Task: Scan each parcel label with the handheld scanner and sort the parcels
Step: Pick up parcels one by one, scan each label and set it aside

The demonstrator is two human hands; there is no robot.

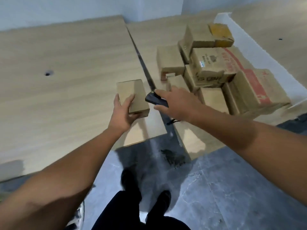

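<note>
My left hand (122, 113) grips a small plain cardboard parcel (132, 95) by its near end, over the right part of the left wooden table (58, 77). My right hand (176, 103) holds the dark handheld scanner (156, 101), whose nose points left toward the parcel, a short gap away. The scanner's cord dangles under my right wrist. No label shows on the parcel's visible faces. To the right, a pile of several cardboard parcels (216, 67) lies on the right wooden table (196, 140), some with red print.
A narrow dark gap (144, 63) runs between the two tables. A small hole (47, 74) marks the left tabletop. A white ledge (259, 47) borders the parcel pile on the right. Below is grey stone floor (224, 188), with my dark shoes and trousers at the bottom.
</note>
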